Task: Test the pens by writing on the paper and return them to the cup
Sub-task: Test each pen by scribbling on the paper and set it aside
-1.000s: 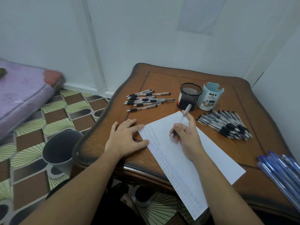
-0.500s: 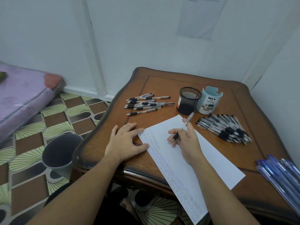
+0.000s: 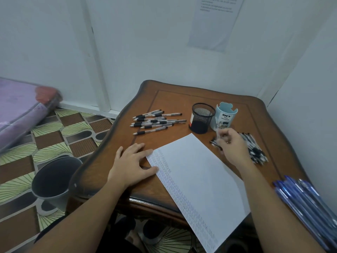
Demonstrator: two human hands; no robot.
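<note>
White paper sheet (image 3: 197, 176), overhanging brown wooden table (image 3: 164, 99) edge at 6 o'clock. Left hand (image 3: 133, 163), spread flat, touching sheet's 9 o'clock edge. Right hand (image 3: 232, 147), at 2 o'clock, fingers curled round blurred clear pen (image 3: 217, 144), near black mesh cup (image 3: 202, 117) at 12 o'clock; bare wood between.

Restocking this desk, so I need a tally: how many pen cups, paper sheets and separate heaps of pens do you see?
Pen cups: 2 (black mesh cup, blue organizer)
Paper sheets: 1
Pen heaps: 3 (left heap, right heap, blue pens)
Pen in the right hand: 1, blurred
Total: 7
</note>
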